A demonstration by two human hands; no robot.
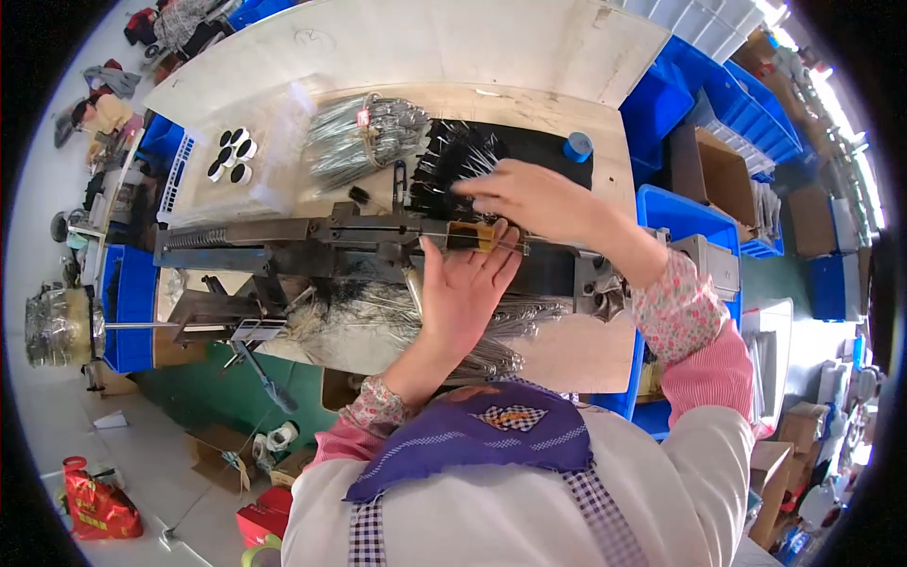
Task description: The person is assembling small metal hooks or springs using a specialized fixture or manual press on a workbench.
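My left hand (465, 285) lies palm up against a long metal bench device (350, 230). Its thumb is apart and its fingers are stretched out, the tips touching a small yellowish piece (470, 235) on the device. My right hand (534, 200) is above and beyond it, fingers extended leftward near a pile of small black-bristled brushes with wire stems (458, 156); I make out nothing in it. Left of the brushes lies a tied bundle of thin metal wires (364, 142). More loose wires (501, 331) lie under and beside my left hand.
A clear plastic tray (274, 194) with several black-and-white round pieces (233, 154) stands at the left. A blue tape roll (577, 146) sits on a black mat (553, 170). A white board (425, 42) walls the far edge. Blue bins (694, 213) stand right of the table.
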